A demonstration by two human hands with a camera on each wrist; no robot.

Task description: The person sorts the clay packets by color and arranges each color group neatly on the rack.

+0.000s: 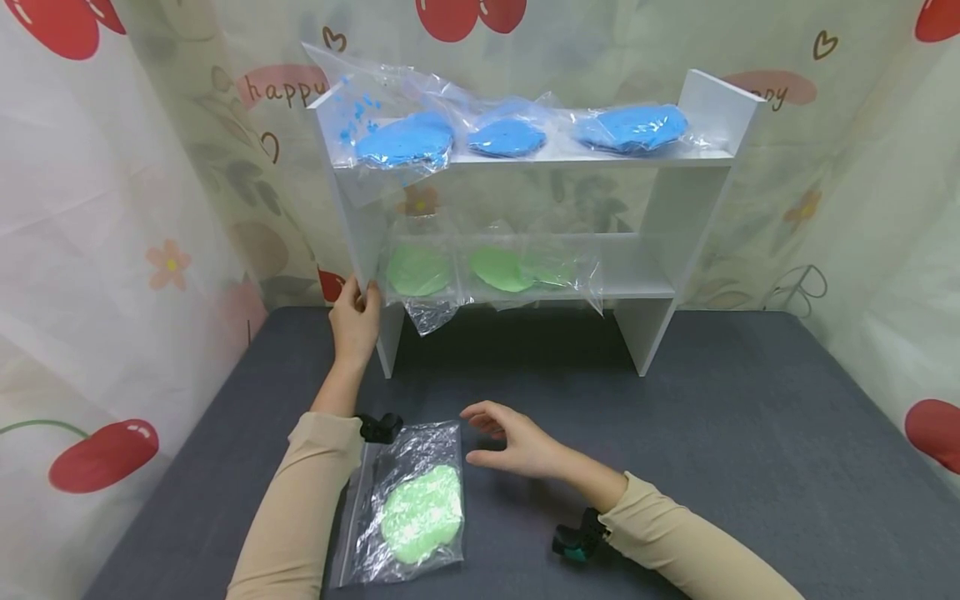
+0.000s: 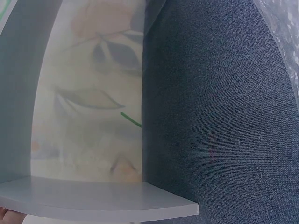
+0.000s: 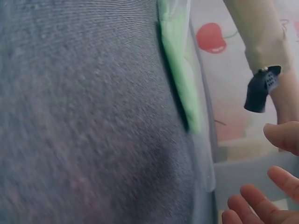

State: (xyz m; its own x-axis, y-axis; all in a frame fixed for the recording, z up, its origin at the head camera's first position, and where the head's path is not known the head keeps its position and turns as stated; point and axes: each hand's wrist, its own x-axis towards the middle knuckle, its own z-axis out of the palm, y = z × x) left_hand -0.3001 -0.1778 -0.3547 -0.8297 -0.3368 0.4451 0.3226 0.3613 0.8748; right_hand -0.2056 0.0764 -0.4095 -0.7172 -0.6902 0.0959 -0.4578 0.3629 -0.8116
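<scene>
My left hand (image 1: 355, 325) grips the front edge of the left side panel of a white two-tier shelf (image 1: 367, 233), thumb on one side and fingers on the other. Only a bit of that hand (image 2: 11, 217) shows at the corner of the left wrist view. Over the dark table, my right hand (image 1: 521, 442) is held with fingers apart and loosely bent, nothing in them. Just left of it lies a clear zip bag (image 1: 431, 442) with a light green clump (image 1: 422, 515) inside. The right wrist view shows the bag's green contents (image 3: 180, 70) edge-on beside the right fingers (image 3: 259, 203).
Bags with blue contents (image 1: 408, 140) line the upper tier. On the lower tier sit bags with green contents (image 1: 420, 269), one corner hanging over the front edge. A printed curtain (image 1: 525, 50) surrounds the dark table (image 1: 750, 442). A thin cord (image 1: 802, 283) lies at the back right.
</scene>
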